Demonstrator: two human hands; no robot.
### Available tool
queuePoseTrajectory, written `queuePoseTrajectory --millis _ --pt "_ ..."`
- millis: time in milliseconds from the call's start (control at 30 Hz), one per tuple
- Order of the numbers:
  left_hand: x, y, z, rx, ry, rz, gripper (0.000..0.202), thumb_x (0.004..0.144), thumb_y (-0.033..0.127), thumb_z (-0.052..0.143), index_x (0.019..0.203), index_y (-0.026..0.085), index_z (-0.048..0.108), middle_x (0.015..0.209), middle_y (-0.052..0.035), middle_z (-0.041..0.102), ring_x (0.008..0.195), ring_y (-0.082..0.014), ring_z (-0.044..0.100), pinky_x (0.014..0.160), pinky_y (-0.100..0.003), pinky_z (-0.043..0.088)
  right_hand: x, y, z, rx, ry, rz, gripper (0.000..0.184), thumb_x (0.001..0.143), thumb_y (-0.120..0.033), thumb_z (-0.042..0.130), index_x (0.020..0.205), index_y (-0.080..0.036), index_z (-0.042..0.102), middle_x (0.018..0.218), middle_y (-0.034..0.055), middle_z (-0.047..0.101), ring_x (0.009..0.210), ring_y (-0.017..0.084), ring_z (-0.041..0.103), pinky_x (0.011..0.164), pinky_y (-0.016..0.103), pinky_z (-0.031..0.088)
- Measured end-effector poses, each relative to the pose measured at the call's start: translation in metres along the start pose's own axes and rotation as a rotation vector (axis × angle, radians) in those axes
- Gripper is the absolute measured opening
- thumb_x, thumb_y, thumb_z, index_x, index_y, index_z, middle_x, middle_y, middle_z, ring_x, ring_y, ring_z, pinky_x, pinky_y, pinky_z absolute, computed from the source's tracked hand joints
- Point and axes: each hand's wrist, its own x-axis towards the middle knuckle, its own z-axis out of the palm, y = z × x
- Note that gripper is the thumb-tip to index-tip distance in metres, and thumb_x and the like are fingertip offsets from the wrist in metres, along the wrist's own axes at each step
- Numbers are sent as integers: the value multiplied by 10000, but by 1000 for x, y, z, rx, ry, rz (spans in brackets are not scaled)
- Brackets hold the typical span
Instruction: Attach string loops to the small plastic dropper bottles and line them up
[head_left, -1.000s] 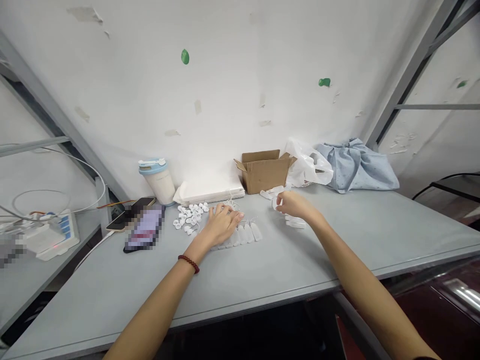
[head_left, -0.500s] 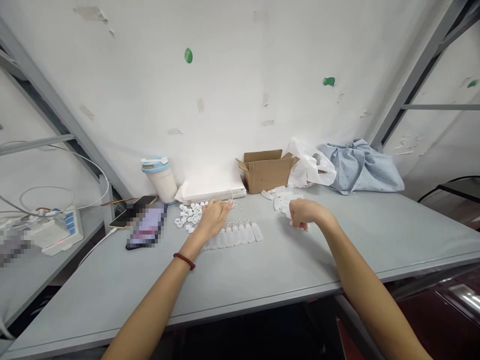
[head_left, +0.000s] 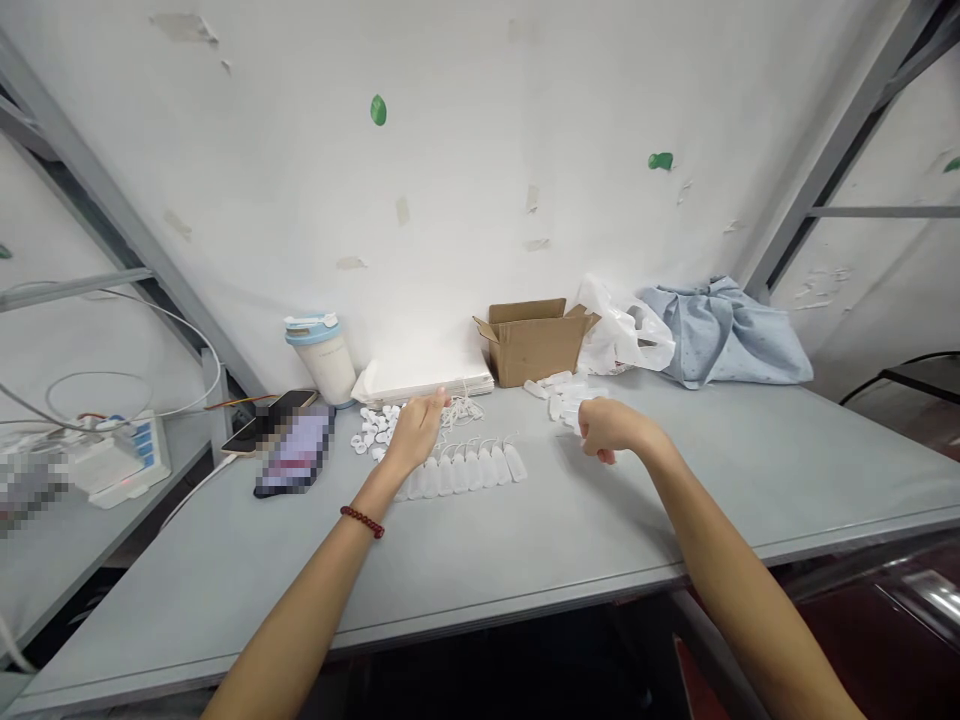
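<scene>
The left hand lies low over the desk toward its far edge, fingers stretched forward and loosely together, with the fingertips at a tangle of white strings; I cannot tell whether it grips any of them. A beaded bracelet sits on that wrist. The right hand is curled into a closed fist just above the desk, and what it holds, if anything, is hidden. Between the hands a row of small white bottles lies side by side, its left end touching the left hand. A heap of white caps is just left of that hand, and loose bottles lie just beyond the right fist. Along the far edge stand a lidded cup, a white stack, a cardboard box, a plastic bag and a blue cloth bundle. A phone lies toward the left edge.
</scene>
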Motion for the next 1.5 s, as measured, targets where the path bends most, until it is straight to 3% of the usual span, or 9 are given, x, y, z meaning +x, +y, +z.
queuePoseTrajectory --millis 300,467,600,833,1233,1500 --pt "-9 8 6 -29 -34 90 553 932 464 221 866 163 681 955 -48 695 987 -232 578 897 -350 409 2 -14 4 583 254 -380 118 678 -219 567 765 -145 596 562 1 633 494 127 583 558 239 438" --pt "-20 20 15 -34 -100 272 440 944 406 278 961 182 657 1034 -50 667 1018 -218 558 901 -364 421 22 -26 24 587 423 -433 154 687 -263 602 762 -141 659 565 -9 561 521 114 514 526 240 402" --pt "-26 22 22 24 -73 387 364 937 364 341 1100 165 598 1111 -85 634 1076 -231 510 939 -425 394 30 -31 34 531 527 -538 155 684 -261 627 775 -155 694 739 40 619 679 145 560 585 255 440" --pt "-32 21 24 222 -29 515 354 930 332 369 1179 135 526 1161 -111 590 1119 -255 448 936 -461 375 26 -34 35 532 469 -542 129 723 -231 598 789 -165 688 791 47 693 724 166 615 668 292 486" --pt "-38 27 30 315 -71 622 345 927 332 375 1181 148 519 1158 -103 589 1115 -257 443 932 -445 358 21 -36 35 469 453 -593 86 735 -224 601 747 -175 671 748 22 688 725 159 614 728 299 458" --pt "-38 26 30 318 24 557 354 929 319 373 1186 119 511 1166 -118 589 1134 -267 432 938 -448 352 17 -37 32 475 473 -576 95 738 -244 611 755 -167 665 768 35 688 727 164 611 705 299 464"
